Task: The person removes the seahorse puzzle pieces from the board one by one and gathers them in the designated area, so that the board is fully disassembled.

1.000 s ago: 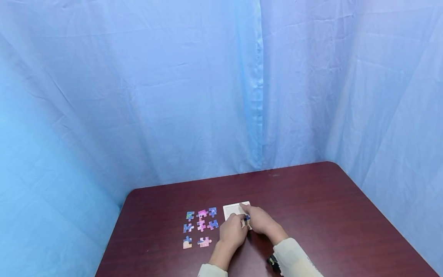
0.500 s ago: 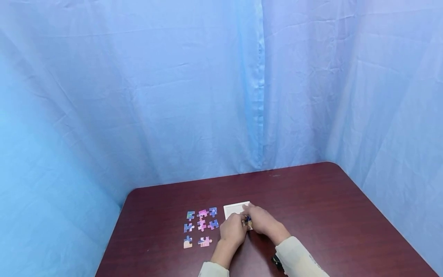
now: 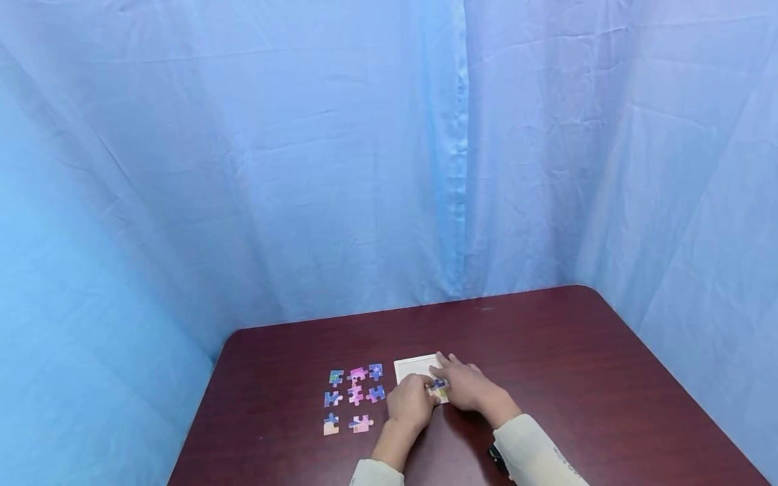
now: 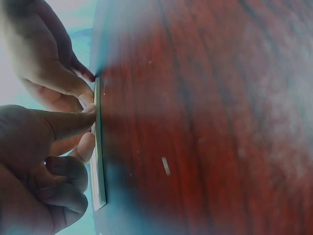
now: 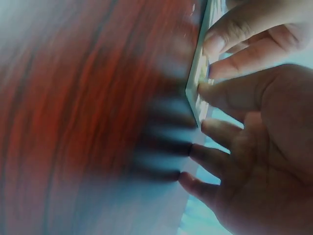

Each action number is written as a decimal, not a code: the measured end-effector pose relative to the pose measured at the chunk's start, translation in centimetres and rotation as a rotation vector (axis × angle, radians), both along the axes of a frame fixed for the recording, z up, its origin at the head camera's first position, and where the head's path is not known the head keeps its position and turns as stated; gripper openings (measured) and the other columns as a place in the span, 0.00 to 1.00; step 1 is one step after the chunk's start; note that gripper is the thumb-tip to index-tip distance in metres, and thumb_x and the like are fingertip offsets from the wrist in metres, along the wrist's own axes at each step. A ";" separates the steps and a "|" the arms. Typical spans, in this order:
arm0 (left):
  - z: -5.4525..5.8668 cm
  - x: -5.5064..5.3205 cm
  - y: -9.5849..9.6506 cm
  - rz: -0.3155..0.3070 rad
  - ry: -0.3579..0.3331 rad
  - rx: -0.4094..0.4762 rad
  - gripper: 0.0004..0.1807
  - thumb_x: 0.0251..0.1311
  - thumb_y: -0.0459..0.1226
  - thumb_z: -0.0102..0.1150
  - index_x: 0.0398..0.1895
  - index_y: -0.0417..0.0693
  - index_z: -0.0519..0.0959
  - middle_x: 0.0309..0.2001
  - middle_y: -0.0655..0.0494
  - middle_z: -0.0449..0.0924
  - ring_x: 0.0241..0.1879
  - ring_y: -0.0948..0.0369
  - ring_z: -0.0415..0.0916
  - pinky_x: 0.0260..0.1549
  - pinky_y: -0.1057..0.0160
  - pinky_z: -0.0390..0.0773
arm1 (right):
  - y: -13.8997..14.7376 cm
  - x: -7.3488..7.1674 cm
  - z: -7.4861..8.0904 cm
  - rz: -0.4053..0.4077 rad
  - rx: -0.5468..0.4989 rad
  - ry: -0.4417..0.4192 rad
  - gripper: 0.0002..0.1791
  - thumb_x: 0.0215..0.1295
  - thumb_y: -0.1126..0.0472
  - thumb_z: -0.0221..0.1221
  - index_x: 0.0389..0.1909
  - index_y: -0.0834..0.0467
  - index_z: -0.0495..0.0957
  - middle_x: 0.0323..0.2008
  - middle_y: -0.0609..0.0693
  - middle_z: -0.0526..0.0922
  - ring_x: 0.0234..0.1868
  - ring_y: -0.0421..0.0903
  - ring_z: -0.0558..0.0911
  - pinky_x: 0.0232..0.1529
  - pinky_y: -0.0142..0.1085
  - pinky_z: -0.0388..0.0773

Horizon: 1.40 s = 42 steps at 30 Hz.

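Observation:
A white puzzle tray lies on the table, with colourful jigsaw pieces in its near right corner. My left hand is over the tray's near side; its thumb and a finger pinch at a piece there, the other fingers curled, and the piece is mostly hidden. On the right side, my right hand spreads its fingers over the tray's edge. The right wrist view shows the thumb of my right hand touching the tray rim and the other fingertips reaching down to the table beside it.
Several loose jigsaw pieces lie in rough rows left of the tray. The dark red table extends to the right and behind. Blue curtains hang around its far edges. A black object shows beneath the right sleeve.
My right hand has shifted slightly right and its fingers have spread, showing more of the pieces in the tray's corner. The left hand stays almost in place.

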<state>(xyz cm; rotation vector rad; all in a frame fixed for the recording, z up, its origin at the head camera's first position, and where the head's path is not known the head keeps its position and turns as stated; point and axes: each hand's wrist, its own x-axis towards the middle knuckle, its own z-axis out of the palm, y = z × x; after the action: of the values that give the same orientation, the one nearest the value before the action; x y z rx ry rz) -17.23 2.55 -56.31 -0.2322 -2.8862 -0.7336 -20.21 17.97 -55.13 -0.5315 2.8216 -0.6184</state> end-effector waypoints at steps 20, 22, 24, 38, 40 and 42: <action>0.3 -0.1 -0.4 0.062 0.036 0.057 0.12 0.47 0.39 0.80 0.28 0.53 0.82 0.25 0.61 0.82 0.25 0.62 0.78 0.25 0.60 0.74 | 0.8 0.1 0.2 0.031 -0.051 -0.106 0.39 0.64 0.56 0.72 0.76 0.56 0.71 0.83 0.60 0.58 0.85 0.65 0.55 0.79 0.66 0.54; 0.3 -0.3 -0.4 0.052 0.066 0.073 0.09 0.49 0.37 0.78 0.26 0.53 0.83 0.23 0.63 0.84 0.23 0.65 0.78 0.23 0.62 0.72 | 0.8 0.0 0.1 0.026 -0.055 -0.110 0.39 0.64 0.56 0.72 0.76 0.56 0.71 0.83 0.60 0.58 0.85 0.65 0.55 0.80 0.66 0.54; 0.3 -0.5 -0.4 0.041 0.081 0.092 0.07 0.51 0.36 0.76 0.25 0.55 0.84 0.23 0.65 0.85 0.22 0.67 0.78 0.22 0.64 0.71 | 0.9 0.0 -0.1 0.020 -0.060 -0.111 0.39 0.64 0.56 0.72 0.76 0.55 0.72 0.83 0.60 0.58 0.85 0.65 0.55 0.80 0.67 0.53; 0.8 1.0 -3.8 0.056 -0.022 0.214 0.05 0.53 0.38 0.72 0.27 0.57 0.84 0.22 0.71 0.82 0.21 0.75 0.71 0.24 0.66 0.69 | 0.7 0.2 0.0 0.016 -0.052 -0.114 0.40 0.65 0.56 0.72 0.77 0.55 0.69 0.84 0.60 0.56 0.85 0.64 0.54 0.80 0.66 0.51; 0.8 1.5 -4.6 0.056 -0.034 0.215 0.06 0.53 0.37 0.73 0.27 0.57 0.83 0.21 0.72 0.82 0.21 0.75 0.71 0.24 0.66 0.69 | 0.6 0.2 0.0 0.015 -0.051 -0.112 0.40 0.65 0.56 0.71 0.77 0.56 0.69 0.84 0.60 0.56 0.85 0.64 0.53 0.80 0.66 0.51; 1.0 2.0 -5.3 0.058 -0.038 0.205 0.07 0.54 0.37 0.74 0.27 0.58 0.83 0.21 0.72 0.81 0.21 0.75 0.70 0.24 0.65 0.69 | 0.6 0.2 0.1 0.013 -0.048 -0.106 0.40 0.64 0.57 0.72 0.77 0.56 0.70 0.84 0.61 0.56 0.85 0.65 0.53 0.80 0.66 0.52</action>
<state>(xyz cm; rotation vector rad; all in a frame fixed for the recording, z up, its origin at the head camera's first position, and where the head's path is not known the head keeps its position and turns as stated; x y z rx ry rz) -15.20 -2.78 -55.33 -0.1104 -2.8110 -1.0251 -20.01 18.56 -55.01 -0.5097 2.7077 -0.6915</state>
